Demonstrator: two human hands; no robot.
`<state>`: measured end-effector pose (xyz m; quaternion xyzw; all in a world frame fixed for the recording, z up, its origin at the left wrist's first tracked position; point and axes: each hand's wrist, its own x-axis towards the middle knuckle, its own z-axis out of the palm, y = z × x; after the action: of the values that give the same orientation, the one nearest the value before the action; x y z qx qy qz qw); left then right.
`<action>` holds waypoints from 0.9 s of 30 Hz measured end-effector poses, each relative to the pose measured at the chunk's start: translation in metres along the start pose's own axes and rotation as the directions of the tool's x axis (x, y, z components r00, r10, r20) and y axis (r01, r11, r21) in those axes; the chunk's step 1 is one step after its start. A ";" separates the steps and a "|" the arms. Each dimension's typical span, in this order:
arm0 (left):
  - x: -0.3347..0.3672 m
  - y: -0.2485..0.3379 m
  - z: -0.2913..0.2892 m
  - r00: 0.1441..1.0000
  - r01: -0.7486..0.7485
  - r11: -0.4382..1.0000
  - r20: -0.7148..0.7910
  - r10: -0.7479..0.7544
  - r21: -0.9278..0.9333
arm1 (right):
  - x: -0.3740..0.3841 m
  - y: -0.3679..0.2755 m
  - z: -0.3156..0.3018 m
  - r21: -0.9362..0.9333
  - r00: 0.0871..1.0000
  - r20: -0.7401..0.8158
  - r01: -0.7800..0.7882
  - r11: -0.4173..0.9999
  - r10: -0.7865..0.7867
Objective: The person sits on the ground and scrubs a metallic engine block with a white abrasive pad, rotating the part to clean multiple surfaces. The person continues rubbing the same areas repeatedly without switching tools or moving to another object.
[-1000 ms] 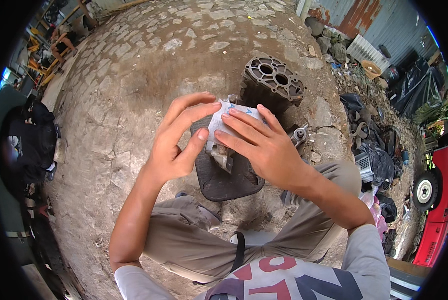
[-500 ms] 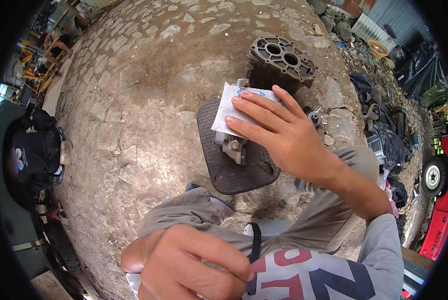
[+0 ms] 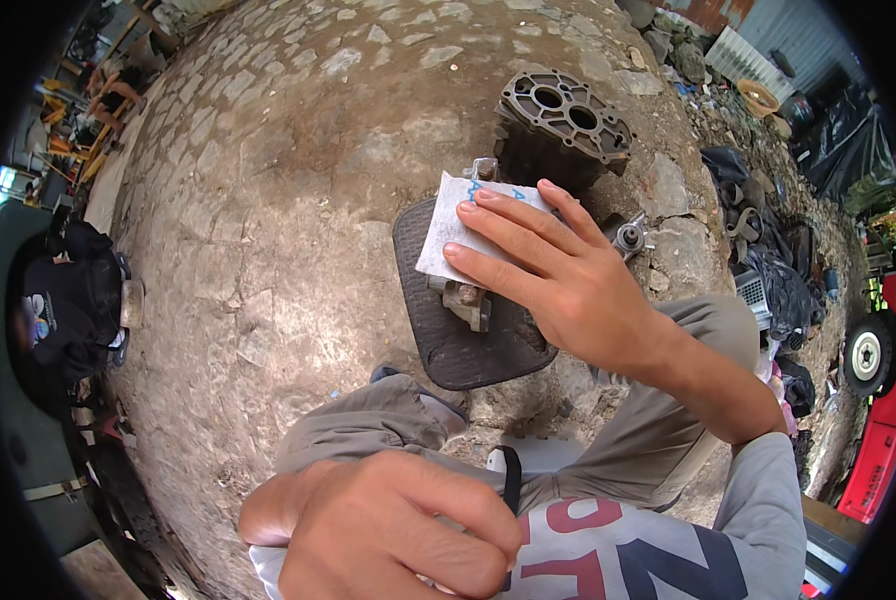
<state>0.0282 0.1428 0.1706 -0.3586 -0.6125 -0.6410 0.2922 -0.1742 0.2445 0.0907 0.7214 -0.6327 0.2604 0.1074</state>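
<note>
My right hand (image 3: 568, 270) lies flat with fingers stretched over a white paper sheet (image 3: 446, 240) with blue print, which looks like the back of sandpaper. Under the sheet is a grey metal casting (image 3: 465, 300), mostly covered; its ends stick out at the far and near sides. The casting rests on a black textured mat (image 3: 438, 345) on the ground. My left hand (image 3: 398, 530) is close to the camera at the bottom, above my lap, with fingers curled in. Whether anything is in them is hidden.
Beyond the mat stands a dark engine housing (image 3: 568, 115) with two round holes. A small metal fitting (image 3: 629, 237) sits right of my right hand. Black bags (image 3: 773, 290) and rubble line the right side, near a red vehicle (image 3: 878, 450). People sit at the left.
My right hand and the white sheet have slid slightly left and toward me over the casting. My left hand has shifted a little to the right, still curled.
</note>
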 end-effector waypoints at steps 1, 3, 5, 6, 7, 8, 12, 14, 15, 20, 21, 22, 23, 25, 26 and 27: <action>0.001 -0.002 -0.001 1.000 -0.017 1.000 0.015 0.017 -0.002 | -0.001 -0.001 0.001 -0.004 1.000 -0.002 -0.004 1.000 0.004; 0.012 -0.003 0.001 1.000 -0.012 1.000 0.011 0.012 0.011 | -0.001 0.000 0.000 -0.005 1.000 -0.004 0.003 1.000 -0.003; 0.019 0.010 0.015 0.991 0.106 0.993 -0.083 -0.102 0.045 | -0.001 0.001 0.001 -0.001 1.000 -0.014 0.006 1.000 -0.006; 0.019 0.013 0.016 0.986 0.148 0.988 -0.090 -0.143 0.044 | 0.000 0.002 0.002 0.000 1.000 -0.021 0.004 1.000 -0.004; 0.019 0.015 0.016 0.979 0.187 0.981 -0.097 -0.182 0.042 | 0.001 0.003 0.002 -0.003 1.000 -0.027 0.002 1.000 -0.003; 0.015 0.015 0.007 0.983 0.182 0.983 -0.039 -0.181 0.025 | 0.001 0.000 0.001 0.023 1.000 -0.017 -0.006 1.000 0.007; 0.009 -0.021 -0.011 0.988 0.091 0.988 -0.139 -0.074 0.127 | -0.004 0.006 -0.002 -0.032 1.000 -0.006 -0.015 0.999 0.014; -0.005 -0.032 -0.029 0.982 0.102 0.951 -0.181 -0.049 0.292 | -0.001 0.003 0.001 -0.033 1.000 -0.027 0.007 0.999 -0.008; -0.015 -0.033 -0.037 0.970 0.187 0.915 -0.212 -0.116 0.357 | -0.001 -0.002 0.002 -0.010 1.000 -0.030 0.009 1.000 -0.009; -0.033 -0.050 -0.066 0.948 0.311 0.777 -0.237 -0.213 0.547 | 0.001 0.001 0.000 -0.016 1.000 -0.022 -0.005 1.000 0.005; -0.034 -0.053 -0.069 0.947 0.317 0.753 -0.239 -0.216 0.576 | -0.001 -0.003 -0.001 -0.010 1.000 -0.012 -0.005 1.000 0.005; -0.034 -0.055 -0.072 0.946 0.322 0.727 -0.241 -0.217 0.607 | -0.001 -0.004 -0.001 -0.004 1.000 -0.004 -0.003 1.000 0.003; -0.035 -0.059 -0.075 0.944 0.329 0.711 -0.248 -0.220 0.621 | 0.000 -0.002 -0.001 -0.008 1.000 -0.005 0.006 1.000 -0.006; -0.036 -0.063 -0.079 0.937 0.348 0.676 -0.262 -0.230 0.650 | 0.000 0.005 -0.001 -0.012 1.000 -0.009 0.023 1.000 -0.023; -0.035 -0.060 -0.078 0.897 0.441 0.664 -0.326 -0.299 0.604 | 0.001 0.007 0.000 -0.088 1.000 -0.007 0.027 0.996 -0.028; -0.035 -0.059 -0.078 0.876 0.482 0.628 -0.350 -0.331 0.612 | 0.000 0.004 0.000 -0.049 1.000 -0.009 0.019 0.999 -0.020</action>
<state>-0.0073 0.0680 0.1086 -0.0097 -0.8357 -0.4526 0.3108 -0.1781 0.2433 0.0898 0.7234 -0.6312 0.2474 0.1306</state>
